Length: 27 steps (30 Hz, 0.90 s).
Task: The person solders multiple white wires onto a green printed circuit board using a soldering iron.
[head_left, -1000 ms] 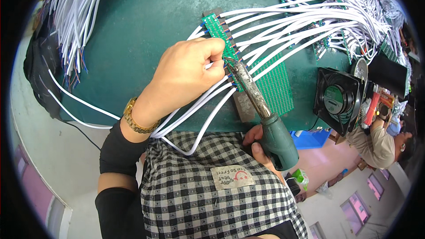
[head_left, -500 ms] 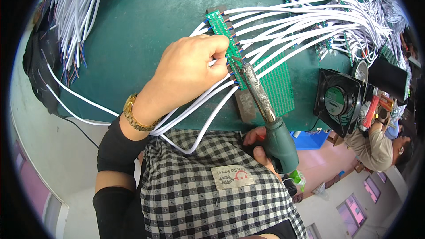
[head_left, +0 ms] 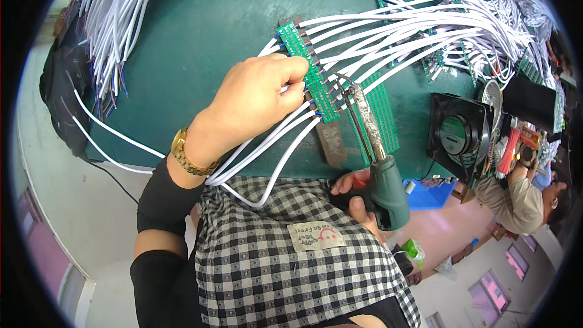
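Note:
A narrow green circuit board (head_left: 296, 45) lies slantwise on a dark bar (head_left: 333, 146), with white cables joined along both long edges. My left hand (head_left: 258, 88) is closed in a pinch at the board's left edge, on a white cable (head_left: 284, 88) that is mostly hidden by the fingers. Low at the table's front edge, my right hand (head_left: 359, 209) grips the dark green handle of a soldering iron (head_left: 388, 191). The iron's scorched metal barrel points up and away, its bent tip just right of the board, over the cable ends; whether it touches them I cannot tell.
Bundled loose white cables (head_left: 115, 24) lie at the far left. More wired boards and cables (head_left: 449, 48) crowd the far right. Beside the iron is a green board panel (head_left: 384, 115); a black fan (head_left: 456, 136) stands farther right. Another person (head_left: 513, 203) sits beyond, past a blue bin (head_left: 430, 194).
The iron's tip has moved off the board near my left fingertips, to the right. My left hand keeps its pinch at the board. The whole view has shifted slightly.

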Tool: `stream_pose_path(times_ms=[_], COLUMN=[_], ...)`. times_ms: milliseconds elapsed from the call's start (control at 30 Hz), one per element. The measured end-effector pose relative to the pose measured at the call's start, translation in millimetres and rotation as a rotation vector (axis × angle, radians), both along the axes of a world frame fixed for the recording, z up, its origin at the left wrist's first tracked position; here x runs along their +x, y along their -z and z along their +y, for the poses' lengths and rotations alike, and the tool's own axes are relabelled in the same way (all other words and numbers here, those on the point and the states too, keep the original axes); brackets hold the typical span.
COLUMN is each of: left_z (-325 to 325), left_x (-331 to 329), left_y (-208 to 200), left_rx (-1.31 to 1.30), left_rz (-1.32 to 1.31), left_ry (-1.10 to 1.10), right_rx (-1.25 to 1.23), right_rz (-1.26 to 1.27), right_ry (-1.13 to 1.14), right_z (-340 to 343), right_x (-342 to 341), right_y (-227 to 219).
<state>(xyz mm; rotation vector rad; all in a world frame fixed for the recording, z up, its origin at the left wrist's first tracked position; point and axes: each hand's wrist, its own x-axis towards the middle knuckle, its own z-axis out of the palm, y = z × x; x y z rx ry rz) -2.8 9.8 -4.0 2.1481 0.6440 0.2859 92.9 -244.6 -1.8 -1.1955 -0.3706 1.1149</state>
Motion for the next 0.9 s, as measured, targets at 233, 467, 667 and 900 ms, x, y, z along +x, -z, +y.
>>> stream_pose_path(times_ms=[233, 467, 667, 900], left_z=[-15.3, -51.6, -49.7, -35.2], left_x=[-9.8, -20.1, -9.8, -10.7], left_y=[-21.8, -27.8, -22.0, -5.1], left_rx=[0.3, 0.344, 0.397, 0.104], left_rz=[0.101, -0.031, 0.067, -0.061], left_ry=[-0.039, -0.137, -0.183, -0.257], right_rx=[0.055, 0.073, 0.123, 0.063], right_rz=[0.033, 0.003, -0.065, -0.093], right_ry=[0.015, 0.001, -0.051, -0.002], right_z=[-4.0, -3.1, -11.9, -11.2], right_x=[0.6, 2.0, 8.8, 8.3], right_y=[15.4, 10.1, 20.4, 19.5])
